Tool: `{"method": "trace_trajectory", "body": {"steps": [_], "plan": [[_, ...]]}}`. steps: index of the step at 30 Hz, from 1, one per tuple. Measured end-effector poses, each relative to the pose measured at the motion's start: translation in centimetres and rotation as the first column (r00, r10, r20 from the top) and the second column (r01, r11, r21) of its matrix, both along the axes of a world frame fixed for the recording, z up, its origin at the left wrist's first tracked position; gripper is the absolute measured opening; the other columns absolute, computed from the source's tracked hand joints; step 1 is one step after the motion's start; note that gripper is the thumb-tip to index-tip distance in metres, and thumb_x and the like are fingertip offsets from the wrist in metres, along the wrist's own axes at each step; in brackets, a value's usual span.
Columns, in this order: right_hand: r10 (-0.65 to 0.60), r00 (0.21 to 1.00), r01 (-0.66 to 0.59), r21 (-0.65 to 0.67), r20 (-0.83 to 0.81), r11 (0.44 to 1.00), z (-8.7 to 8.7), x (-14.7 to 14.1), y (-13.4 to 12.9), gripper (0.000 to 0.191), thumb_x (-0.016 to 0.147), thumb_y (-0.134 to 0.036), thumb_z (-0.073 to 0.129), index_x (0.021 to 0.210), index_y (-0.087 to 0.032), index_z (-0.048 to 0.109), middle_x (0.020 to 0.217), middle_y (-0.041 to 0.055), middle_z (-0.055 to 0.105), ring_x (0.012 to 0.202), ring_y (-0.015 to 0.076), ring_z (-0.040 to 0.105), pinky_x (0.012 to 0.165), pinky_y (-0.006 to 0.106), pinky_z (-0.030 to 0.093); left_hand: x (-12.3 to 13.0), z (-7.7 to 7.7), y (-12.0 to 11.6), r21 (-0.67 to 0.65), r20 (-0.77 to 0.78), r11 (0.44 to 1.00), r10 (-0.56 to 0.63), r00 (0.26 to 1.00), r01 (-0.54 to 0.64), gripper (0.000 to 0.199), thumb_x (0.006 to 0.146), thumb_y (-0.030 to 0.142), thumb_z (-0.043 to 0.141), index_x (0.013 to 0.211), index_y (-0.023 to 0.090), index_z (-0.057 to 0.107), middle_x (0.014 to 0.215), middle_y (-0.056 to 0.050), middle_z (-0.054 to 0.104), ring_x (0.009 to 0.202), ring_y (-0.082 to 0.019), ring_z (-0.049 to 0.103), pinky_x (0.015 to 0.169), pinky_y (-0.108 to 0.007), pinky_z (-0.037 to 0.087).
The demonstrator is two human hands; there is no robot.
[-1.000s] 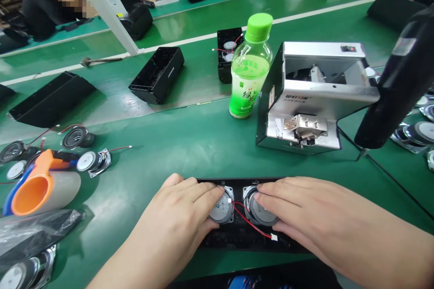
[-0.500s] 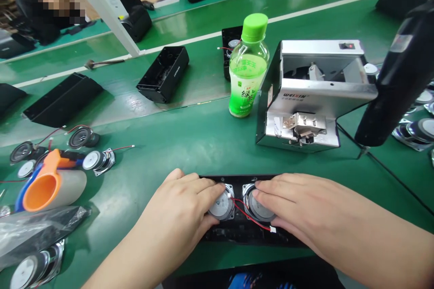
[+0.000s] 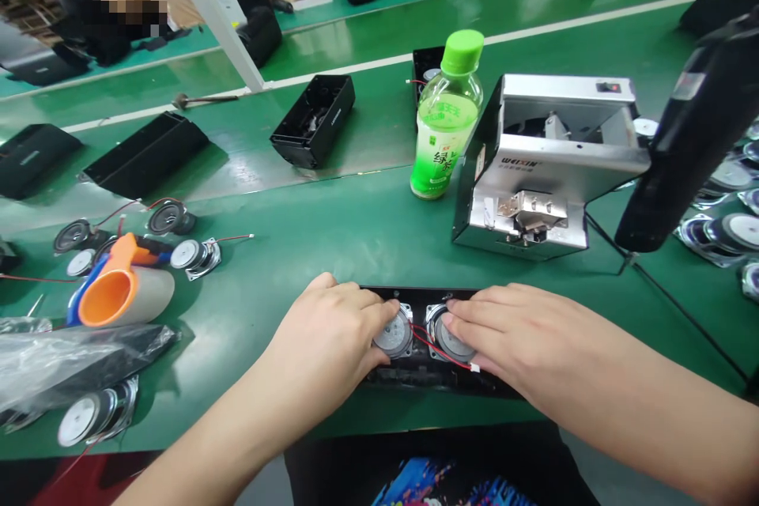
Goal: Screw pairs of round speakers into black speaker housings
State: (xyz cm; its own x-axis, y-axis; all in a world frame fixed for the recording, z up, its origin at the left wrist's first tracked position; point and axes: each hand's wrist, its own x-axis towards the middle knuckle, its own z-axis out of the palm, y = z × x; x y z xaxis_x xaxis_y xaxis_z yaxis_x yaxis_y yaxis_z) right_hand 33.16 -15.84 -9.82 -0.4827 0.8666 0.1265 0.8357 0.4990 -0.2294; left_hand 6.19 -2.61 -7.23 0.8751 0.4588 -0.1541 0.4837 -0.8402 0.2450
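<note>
A long black speaker panel (image 3: 415, 378) lies on the green bench in front of me, with two round speaker drivers seated in it, magnet backs up. My left hand (image 3: 337, 328) curls over the left speaker driver (image 3: 396, 337), thumb at its lower side and fingers on its top edge. On the right speaker driver (image 3: 451, 341) rests my right hand (image 3: 510, 328), its fingertips pressed to the magnet and frame. A red wire (image 3: 436, 348) with a white plug runs between the drivers to the right hand. Both panel ends are hidden under my hands.
Beyond the panel stand a green tea bottle (image 3: 442, 142) and a metal WEIXIN tape machine (image 3: 551, 166). A black electric screwdriver (image 3: 681, 150) hangs at right. Left are an orange tape dispenser (image 3: 115, 292), loose speakers (image 3: 195, 254) and black housings (image 3: 314, 118). Two people sit across the bench.
My view has shifted, so the bench items at left appear farther right and the panel a little higher. Both hands keep their places on the two drivers.
</note>
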Motion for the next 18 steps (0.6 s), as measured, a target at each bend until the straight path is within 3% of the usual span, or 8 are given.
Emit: {"method": "trace_trajectory", "body": {"steps": [8,13,18], "plan": [[-0.004,1.0,0.004,0.007,0.01,1.0,-0.2,-0.1,0.7,0.014,0.108,-0.021,0.068,0.122,-0.022,0.071,0.128,0.001,0.08,0.108,0.0268,0.074,0.083,0.049,0.051,0.3,0.0,-0.1,0.019,-0.041,0.999,0.028,0.999,-0.027,0.054,0.084,0.035,0.101,0.133,0.023,0.08,0.122,-0.007,0.087,0.111,-0.033,0.081,0.086,-0.045,0.041],[-0.025,1.0,0.024,0.005,0.005,1.0,-0.1,-0.1,1.0,0.029,0.092,-0.026,0.092,0.116,-0.023,0.076,0.122,0.0007,0.083,0.101,0.0284,0.074,0.08,0.048,0.05,0.6,0.2,-0.1,-0.018,-0.067,0.998,0.064,0.996,-0.065,0.055,0.085,0.034,0.1,0.134,0.021,0.08,0.123,-0.01,0.087,0.112,-0.035,0.08,0.089,-0.046,0.043],[-0.072,0.996,0.075,0.049,-0.054,0.996,0.1,0.1,1.0,0.034,0.087,-0.032,0.098,0.115,-0.03,0.078,0.122,-0.0041,0.084,0.103,0.0257,0.077,0.078,0.045,0.055,0.5,0.4,0.1,-0.026,-0.036,0.998,0.061,0.998,-0.062,0.062,0.084,0.041,0.1,0.138,0.02,0.078,0.125,-0.011,0.086,0.118,-0.036,0.079,0.092,-0.046,0.045]]}}
